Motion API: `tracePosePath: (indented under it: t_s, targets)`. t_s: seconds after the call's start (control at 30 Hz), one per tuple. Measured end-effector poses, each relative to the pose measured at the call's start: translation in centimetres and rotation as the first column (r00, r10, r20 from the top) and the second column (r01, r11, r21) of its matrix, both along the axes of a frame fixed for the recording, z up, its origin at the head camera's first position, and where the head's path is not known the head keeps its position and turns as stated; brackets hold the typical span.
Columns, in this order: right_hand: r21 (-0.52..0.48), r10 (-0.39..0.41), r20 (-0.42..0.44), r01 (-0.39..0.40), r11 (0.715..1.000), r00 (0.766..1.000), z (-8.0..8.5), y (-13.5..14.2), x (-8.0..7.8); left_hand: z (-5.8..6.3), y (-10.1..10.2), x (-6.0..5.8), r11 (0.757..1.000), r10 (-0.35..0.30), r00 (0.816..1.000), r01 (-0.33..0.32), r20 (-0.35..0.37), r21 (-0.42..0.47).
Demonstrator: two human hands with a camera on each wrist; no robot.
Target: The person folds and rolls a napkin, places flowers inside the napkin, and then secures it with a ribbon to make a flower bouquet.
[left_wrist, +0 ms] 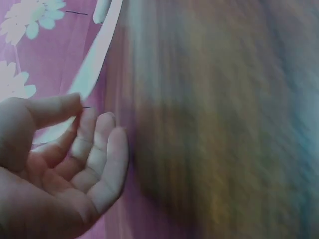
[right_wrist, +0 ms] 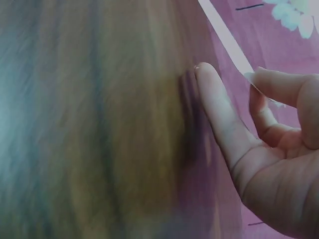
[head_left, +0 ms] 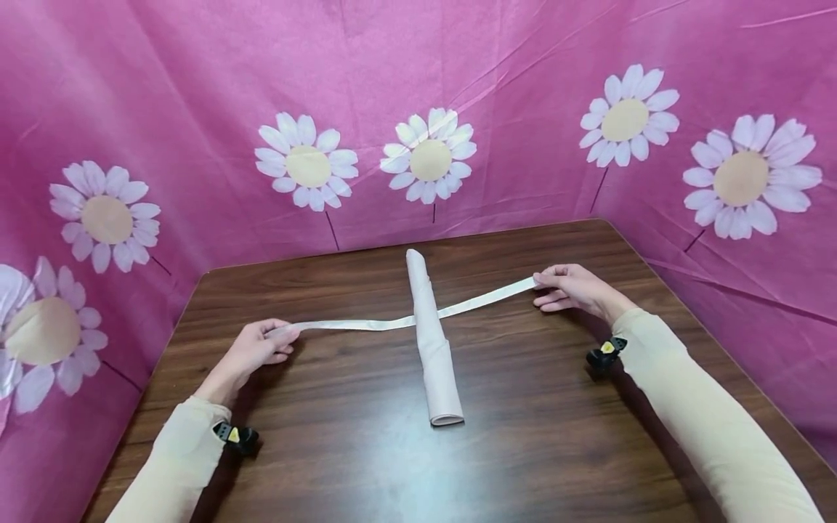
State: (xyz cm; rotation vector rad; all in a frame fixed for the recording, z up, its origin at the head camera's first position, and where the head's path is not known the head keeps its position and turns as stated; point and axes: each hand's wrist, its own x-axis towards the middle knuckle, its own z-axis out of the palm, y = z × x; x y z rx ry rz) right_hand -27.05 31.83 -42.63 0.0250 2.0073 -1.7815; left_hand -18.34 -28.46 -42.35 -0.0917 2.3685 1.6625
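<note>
A pale pinkish rolled cloth (head_left: 431, 349) lies lengthwise on the brown table, its layered end facing me. Beneath it passes a narrow white ribbon (head_left: 487, 298), hidden where the roll covers it and stretched out to both sides. My left hand (head_left: 258, 345) pinches the ribbon's left end between thumb and forefinger. In the left wrist view, that thumb presses the ribbon (left_wrist: 92, 72) against the finger, the others loosely bent. Over on the right, my right hand (head_left: 578, 290) pinches the opposite end. The right wrist view shows the ribbon (right_wrist: 227, 40) between thumb and forefinger, another finger extended.
The wood-grain table (head_left: 340, 450) has its far edge close to a pink curtain (head_left: 379, 65) printed with white daisies. The curtain also hangs along the left and right sides. A small black camera (head_left: 242, 439) sits at each wrist.
</note>
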Motion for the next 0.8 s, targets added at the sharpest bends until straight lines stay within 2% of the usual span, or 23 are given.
tracePosePath:
  t_s: [0.13, 0.2, 0.27, 0.37, 0.47, 0.57, 0.67, 0.8]
  targets:
    - [-0.147, -0.053, -0.019, 0.050, 0.988, 0.998, 0.6, -0.9, -0.6, 0.4, 0.8, -0.6, 0.995, 0.056, 0.986, -0.042, -0.158, 0.095]
    - [-0.241, -0.082, -0.019, 0.075, 0.968, 0.996, 0.7, -1.5, -1.0, 0.7, 1.4, -0.9, 0.991, 0.067, 0.972, -0.039, -0.226, 0.124]
    - [-0.343, -0.098, -0.015, 0.087, 0.935, 0.995, 0.7, -2.3, -1.4, 1.1, 2.1, -1.1, 0.985, 0.071, 0.959, -0.025, -0.275, 0.170]
    - [-0.482, -0.108, -0.035, 0.078, 0.873, 0.994, 0.5, -3.7, -1.8, 1.4, 3.1, -1.5, 0.963, 0.075, 0.946, 0.013, -0.316, 0.269]
    - [-0.575, -0.125, -0.081, 0.057, 0.816, 0.989, 0.4, -5.6, -2.0, 1.5, 4.1, -1.9, 0.931, 0.093, 0.939, 0.036, -0.330, 0.363]
    - [-0.622, -0.153, -0.124, 0.043, 0.782, 0.980, 0.6, -7.5, -2.1, 1.7, 5.1, -2.1, 0.897, 0.123, 0.940, 0.031, -0.317, 0.440]
    - [-0.627, -0.163, -0.129, 0.047, 0.778, 0.978, 0.9, -9.4, -2.3, 2.2, 6.0, -2.4, 0.870, 0.134, 0.945, 0.033, -0.299, 0.493]
    - [-0.585, -0.160, -0.114, 0.064, 0.809, 0.980, 1.3, -11.3, -2.5, 2.7, 7.3, -3.0, 0.852, 0.114, 0.953, 0.051, -0.281, 0.521]
